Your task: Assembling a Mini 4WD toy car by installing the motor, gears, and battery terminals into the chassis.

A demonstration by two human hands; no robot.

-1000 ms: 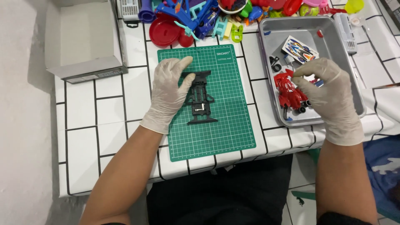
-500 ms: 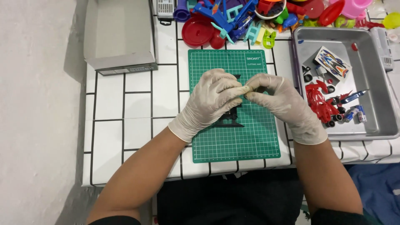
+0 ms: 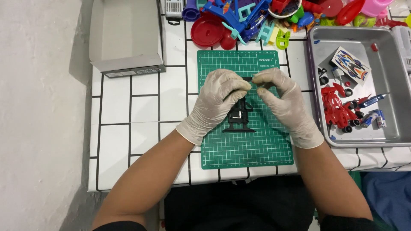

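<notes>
Both of my hands wear pale latex gloves and meet over a green cutting mat (image 3: 265,145) on a white tiled table. My left hand (image 3: 220,98) grips the upper end of a black toy car chassis (image 3: 239,119) that rests on the mat. My right hand (image 3: 280,96) pinches a small dark part (image 3: 248,79) against the chassis top, fingertips touching those of the left hand. The chassis's upper half is hidden under my fingers.
A metal tray (image 3: 385,42) at right holds a red car body (image 3: 336,107), a sticker sheet (image 3: 351,65), small wheels and batteries. Colourful plastic toys (image 3: 257,19) pile along the far edge. An open grey cardboard box (image 3: 124,36) sits far left.
My right hand left the tray's red car body and came over to the mat, joining the left hand at the chassis. The view shifted, placing the mat near centre.
</notes>
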